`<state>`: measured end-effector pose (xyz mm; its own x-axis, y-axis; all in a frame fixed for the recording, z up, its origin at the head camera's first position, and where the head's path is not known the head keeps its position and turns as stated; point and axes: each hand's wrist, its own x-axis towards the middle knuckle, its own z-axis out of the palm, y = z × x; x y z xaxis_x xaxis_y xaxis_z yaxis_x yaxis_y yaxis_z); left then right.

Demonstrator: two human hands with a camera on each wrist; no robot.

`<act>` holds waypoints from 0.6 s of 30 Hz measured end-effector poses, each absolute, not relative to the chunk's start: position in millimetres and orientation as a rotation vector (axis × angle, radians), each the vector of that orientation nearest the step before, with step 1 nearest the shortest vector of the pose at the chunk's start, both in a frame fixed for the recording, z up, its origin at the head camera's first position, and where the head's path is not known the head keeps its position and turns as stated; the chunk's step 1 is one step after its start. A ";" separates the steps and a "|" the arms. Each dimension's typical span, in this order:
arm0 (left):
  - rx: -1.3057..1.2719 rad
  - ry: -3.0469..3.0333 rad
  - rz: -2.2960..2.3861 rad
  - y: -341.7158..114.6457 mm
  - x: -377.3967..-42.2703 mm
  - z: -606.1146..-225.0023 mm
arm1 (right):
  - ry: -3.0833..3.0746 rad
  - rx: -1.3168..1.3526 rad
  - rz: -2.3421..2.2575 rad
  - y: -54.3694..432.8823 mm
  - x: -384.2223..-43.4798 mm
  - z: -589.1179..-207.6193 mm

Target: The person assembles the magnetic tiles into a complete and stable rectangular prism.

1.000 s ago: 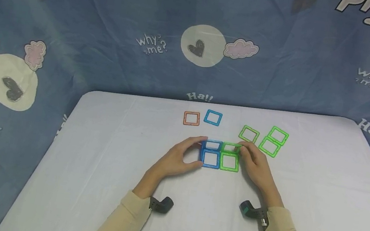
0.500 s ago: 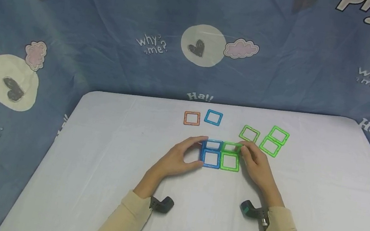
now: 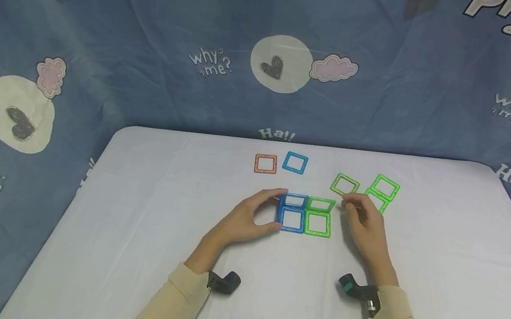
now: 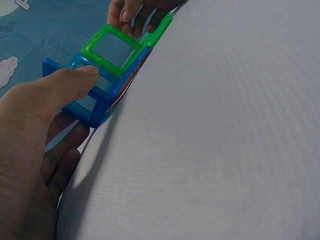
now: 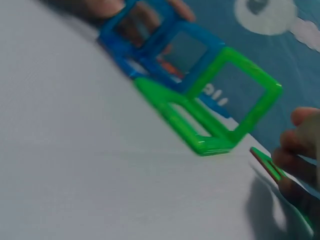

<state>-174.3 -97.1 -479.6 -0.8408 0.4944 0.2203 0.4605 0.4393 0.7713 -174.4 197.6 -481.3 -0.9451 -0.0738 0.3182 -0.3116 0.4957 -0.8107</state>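
Square magnetic tiles with open middles form a joined shape: blue tiles on the left, green tiles on the right. Two lie flat in front, and a blue and a green one stand up behind them. Another blue tile stands at the left end. My left hand holds this blue end between thumb and fingers. Just right of the shape, my right hand hovers with loosely bent fingers and nothing in them. Its fingertips are close to a loose green tile.
Two joined green tiles lie at the back right, partly covered by my right hand. Farther back lie an orange tile and a light blue tile. A printed blue cloth hangs behind the white table.
My right hand has let go of the standing green tile and moved a little to the right, over the corner of the joined green pair. My left hand stays put.
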 end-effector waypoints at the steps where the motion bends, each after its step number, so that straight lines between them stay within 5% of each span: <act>1: 0.875 2.633 1.393 -97.0 -174.4 -479.7 | -2.491 0.318 1.395 199.4 -175.2 -481.9; 18: 0.880 2.648 1.387 -98.5 -174.6 -481.5 | -2.491 -0.217 1.289 214.7 -176.0 -479.4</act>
<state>-174.6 -98.5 -481.5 -0.8401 0.4914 0.2296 0.4685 0.4440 0.7638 -176.0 214.7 -479.4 -0.9350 0.2809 0.2164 -0.0145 0.5795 -0.8149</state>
